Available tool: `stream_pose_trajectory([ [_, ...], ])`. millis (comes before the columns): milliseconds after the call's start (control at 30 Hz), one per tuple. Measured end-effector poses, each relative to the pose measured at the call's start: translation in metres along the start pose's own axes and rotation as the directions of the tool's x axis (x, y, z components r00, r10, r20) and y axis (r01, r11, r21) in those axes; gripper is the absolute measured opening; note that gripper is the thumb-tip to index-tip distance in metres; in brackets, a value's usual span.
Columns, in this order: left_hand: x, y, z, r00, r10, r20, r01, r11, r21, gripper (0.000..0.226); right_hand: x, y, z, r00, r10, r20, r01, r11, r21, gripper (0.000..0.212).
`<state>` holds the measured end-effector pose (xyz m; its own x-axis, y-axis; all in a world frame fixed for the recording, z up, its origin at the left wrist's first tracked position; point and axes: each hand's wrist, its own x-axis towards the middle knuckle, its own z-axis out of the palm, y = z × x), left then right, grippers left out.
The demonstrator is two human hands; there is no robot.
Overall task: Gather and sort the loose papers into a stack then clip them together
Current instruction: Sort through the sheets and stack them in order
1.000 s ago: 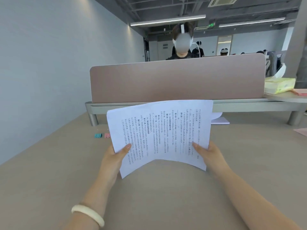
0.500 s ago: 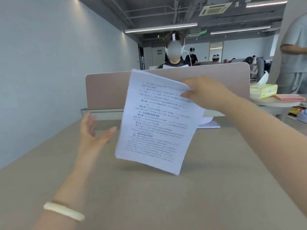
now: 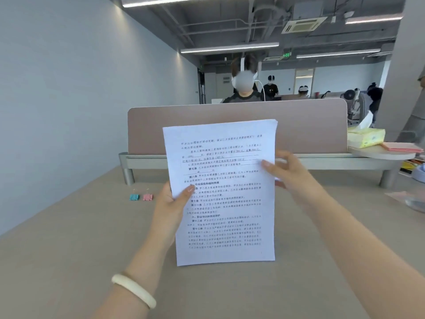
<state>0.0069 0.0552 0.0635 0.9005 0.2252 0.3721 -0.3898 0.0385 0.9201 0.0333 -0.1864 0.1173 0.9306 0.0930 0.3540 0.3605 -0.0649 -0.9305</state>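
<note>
Paper stack [image 3: 225, 215] is up on end, portrait, printed side facing the camera, caught between both grips! The left grip [image 3: 171, 203] grasps the stack's left edge about halfway up, with the thumb laid across the front of the top sheet and the fingers hidden behind. The right grip [image 3: 292, 173] sits a little higher on the right edge, slightly blurred, pinching it with the thumb tip on the front and the fingers curled round the back. Up top, above the right grip, the corners fan a touch and several sheet edges show. The bottom edge hangs low beneath both grips, down at the desk [image 3: 69, 261]; whether it touches, I cannot tell. Out to the left of the left grip, well apart from it, two binder clips lie side by side on the desk: a teal clip [image 3: 134, 197] and, nearer the grip, a pink clip [image 3: 147, 197]. A pale bangle [image 3: 133, 290] circles the wrist below the left grip. Beyond both grips a pinkish divider panel [image 3: 310, 125] stands across the desk, and far off past the right grip sits a yellow tissue pack [image 3: 365, 137].
</note>
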Motion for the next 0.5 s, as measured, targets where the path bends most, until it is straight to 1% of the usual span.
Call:
stream_pose_trajectory([
  [33,0.000,0.000,0.003,1.000,0.004,-0.011,-0.004,1.000,0.018,0.024,-0.004,0.022,0.005,0.995,0.079,0.067,-0.078,0.997,-0.018,0.035],
  [67,0.000,0.000,0.004,1.000,0.008,-0.029,-0.007,0.999,0.042,0.022,-0.008,0.037,0.012,0.992,0.103,0.073,-0.101,0.994,-0.028,0.034],
  [133,0.001,0.003,0.007,0.997,0.020,-0.077,-0.013,0.995,0.097,0.019,-0.008,0.047,0.024,0.998,0.051,-0.033,-0.050,0.999,0.019,0.020],
  [200,0.004,0.014,0.011,0.992,0.077,-0.097,-0.067,0.992,0.104,0.025,-0.004,0.037,0.031,0.992,-0.007,-0.122,0.015,0.998,0.063,0.016],
  [267,0.007,0.025,0.014,0.983,0.163,-0.086,-0.155,0.984,0.093,0.028,-0.001,0.027,0.031,0.987,-0.071,-0.146,0.085,0.992,0.096,0.015],
  [300,0.008,0.027,0.014,0.980,0.181,-0.082,-0.174,0.981,0.087,0.029,0.000,0.027,0.031,0.985,-0.094,-0.141,0.110,0.988,0.110,0.016],
  [333,0.008,0.024,0.014,0.981,0.175,-0.081,-0.168,0.983,0.080,0.030,-0.003,0.027,0.033,0.986,-0.098,-0.131,0.114,0.986,0.124,0.018],
  [400,0.004,0.010,0.016,0.989,0.116,-0.086,-0.108,0.989,0.101,0.032,-0.009,0.043,0.038,0.989,-0.055,-0.134,0.069,0.992,0.102,0.025],
  [500,-0.005,-0.019,0.019,0.990,0.050,-0.129,-0.033,0.991,0.130,0.019,-0.018,0.071,0.048,0.989,0.025,-0.144,-0.021,0.999,0.032,0.025],
])
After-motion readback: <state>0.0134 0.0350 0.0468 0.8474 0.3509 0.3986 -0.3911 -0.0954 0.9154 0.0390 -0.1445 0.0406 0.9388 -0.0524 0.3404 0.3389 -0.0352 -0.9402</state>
